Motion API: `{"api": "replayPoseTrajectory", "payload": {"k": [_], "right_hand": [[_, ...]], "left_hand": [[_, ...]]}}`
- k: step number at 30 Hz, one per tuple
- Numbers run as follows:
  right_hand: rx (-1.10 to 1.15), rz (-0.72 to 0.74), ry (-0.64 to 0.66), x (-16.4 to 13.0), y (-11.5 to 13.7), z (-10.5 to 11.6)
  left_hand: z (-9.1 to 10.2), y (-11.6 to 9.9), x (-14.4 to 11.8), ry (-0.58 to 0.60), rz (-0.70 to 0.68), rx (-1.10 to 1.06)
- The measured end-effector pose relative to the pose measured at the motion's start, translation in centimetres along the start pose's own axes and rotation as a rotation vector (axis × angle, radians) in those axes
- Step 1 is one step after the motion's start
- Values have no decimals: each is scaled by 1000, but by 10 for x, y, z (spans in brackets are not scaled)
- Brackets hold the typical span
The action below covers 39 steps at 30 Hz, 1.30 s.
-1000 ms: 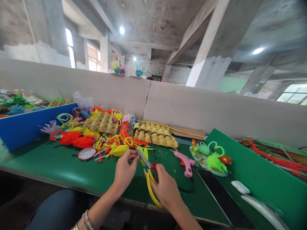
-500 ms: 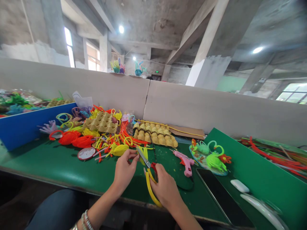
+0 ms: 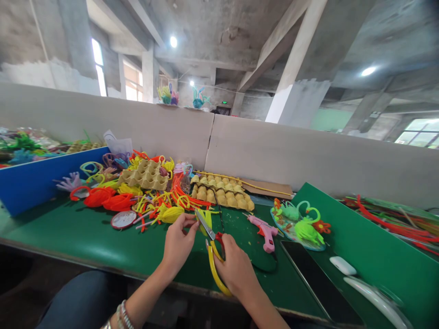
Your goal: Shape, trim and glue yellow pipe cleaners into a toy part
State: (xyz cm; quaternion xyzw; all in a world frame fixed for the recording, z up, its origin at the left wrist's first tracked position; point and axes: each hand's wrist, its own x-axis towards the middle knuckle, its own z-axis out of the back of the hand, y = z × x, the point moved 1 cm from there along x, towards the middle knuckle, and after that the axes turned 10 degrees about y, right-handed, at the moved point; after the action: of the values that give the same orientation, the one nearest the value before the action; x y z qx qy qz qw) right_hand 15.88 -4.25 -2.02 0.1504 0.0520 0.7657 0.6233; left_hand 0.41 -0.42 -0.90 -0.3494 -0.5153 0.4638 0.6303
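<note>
My right hand (image 3: 236, 264) is wrapped around the scissors (image 3: 206, 224), which have yellow handles with a red part near the pivot. Their blades point up and left, with the tips by the fingers of my left hand (image 3: 180, 241). That left hand is closed in a pinch, and whatever it grips is too small to make out. Yellow-green fuzzy strips (image 3: 207, 219) lie just behind the blades. Close beyond my left fingers rests a yellow fuzzy bundle (image 3: 170, 214), beside a pile of short yellow, orange and lilac pipe cleaners (image 3: 151, 204).
Egg trays (image 3: 222, 194) stand along the back near orange fuzzy bundles (image 3: 99, 197). To the right lie a pink glue gun (image 3: 265, 232) with its cable, a decorated plaque with fuzzy swans (image 3: 305, 228), a phone (image 3: 315, 278) and a white case (image 3: 343, 266). Blue (image 3: 51, 176) and green dividers (image 3: 370, 233) flank the table.
</note>
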Motion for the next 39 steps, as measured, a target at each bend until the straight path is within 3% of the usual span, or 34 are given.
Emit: {"api": "replayPoseTrajectory", "payload": {"k": [23,39], "right_hand": [[8,-8,37,2,-1,-2],[-39,11,-18,1,-2,-4]], "left_hand": [[0,3,1,5,9,23],[1,8,5,21,20,71]]}}
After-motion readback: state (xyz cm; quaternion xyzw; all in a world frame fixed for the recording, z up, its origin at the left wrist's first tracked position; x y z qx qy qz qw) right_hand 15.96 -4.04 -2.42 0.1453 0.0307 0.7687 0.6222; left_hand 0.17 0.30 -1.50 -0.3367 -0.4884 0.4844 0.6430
